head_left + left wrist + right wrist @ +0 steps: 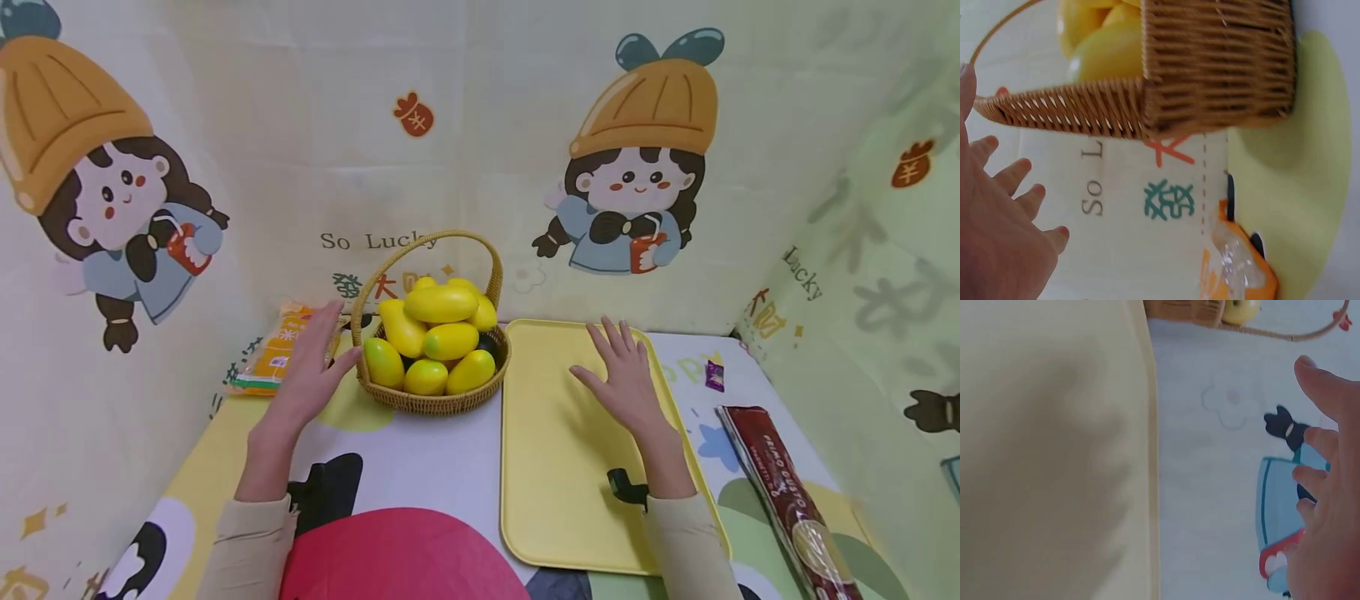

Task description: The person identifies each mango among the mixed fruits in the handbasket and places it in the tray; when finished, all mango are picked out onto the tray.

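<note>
A wicker basket [435,403] with a tall arched handle stands at the back middle of the table, heaped with yellow mangoes [450,340]. My left hand [309,375] is held up to the left of the basket, fingers straight and nothing in them. In the left wrist view the basket [1216,69] fills the upper part, beyond the left hand [1004,219]. Over the yellow tray [555,500] my right hand [622,379] hovers with its fingers spread, holding nothing. Its shadow falls on the tray [1054,487] in the right wrist view, where the right hand [1329,500] shows at the right edge.
Behind the left hand lies an orange plastic packet [273,354]. To the right of the tray are a small purple wrapped sweet [715,376] and a long dark red spaghetti packet [787,492]. Printed cloth walls [480,167] enclose the table at the back and sides.
</note>
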### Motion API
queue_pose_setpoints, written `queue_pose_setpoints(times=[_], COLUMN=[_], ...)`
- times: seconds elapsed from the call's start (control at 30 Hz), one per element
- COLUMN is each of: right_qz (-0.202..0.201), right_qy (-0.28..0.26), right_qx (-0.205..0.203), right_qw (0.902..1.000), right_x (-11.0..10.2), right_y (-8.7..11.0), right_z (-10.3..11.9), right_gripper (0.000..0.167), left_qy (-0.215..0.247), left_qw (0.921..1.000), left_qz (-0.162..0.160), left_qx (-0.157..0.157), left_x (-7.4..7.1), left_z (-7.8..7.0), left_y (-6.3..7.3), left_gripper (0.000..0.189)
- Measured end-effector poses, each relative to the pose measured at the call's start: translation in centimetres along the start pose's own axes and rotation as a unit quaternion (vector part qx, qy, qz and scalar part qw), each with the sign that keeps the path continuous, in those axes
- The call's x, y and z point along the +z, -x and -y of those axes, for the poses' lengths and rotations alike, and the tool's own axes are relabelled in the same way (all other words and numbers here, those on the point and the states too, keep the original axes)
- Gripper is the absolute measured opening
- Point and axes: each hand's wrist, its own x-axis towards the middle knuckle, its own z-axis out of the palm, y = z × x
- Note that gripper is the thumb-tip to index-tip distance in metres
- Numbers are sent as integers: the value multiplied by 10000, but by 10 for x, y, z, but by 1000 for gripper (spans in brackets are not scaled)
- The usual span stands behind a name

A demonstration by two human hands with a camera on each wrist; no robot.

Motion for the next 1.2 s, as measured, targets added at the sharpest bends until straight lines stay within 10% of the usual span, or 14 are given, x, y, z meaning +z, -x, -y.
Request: queue_pose_setpoints(times=[0.3, 0.77, 1.2], right_qz=[203, 488, 951], right_qy=[-217, -722, -1657], right_qx=[-613, -1337, -1109], right_qw=[9977, 9872, 9753], right_x=[26, 45, 63], right_y=[-36, -82, -116], right_z=[47, 113, 140], right_gripper=[77, 73, 65], left_qy=[763, 1425, 1837], left_qw=[9969, 9799, 9760], left_qz=[-71, -1353, -1171], left_qx=[-199, 347, 43], left_x=[5, 20, 25], left_z=[-21, -28, -30], left_y=[-3, -9, -15], left_gripper=[73, 53, 45])
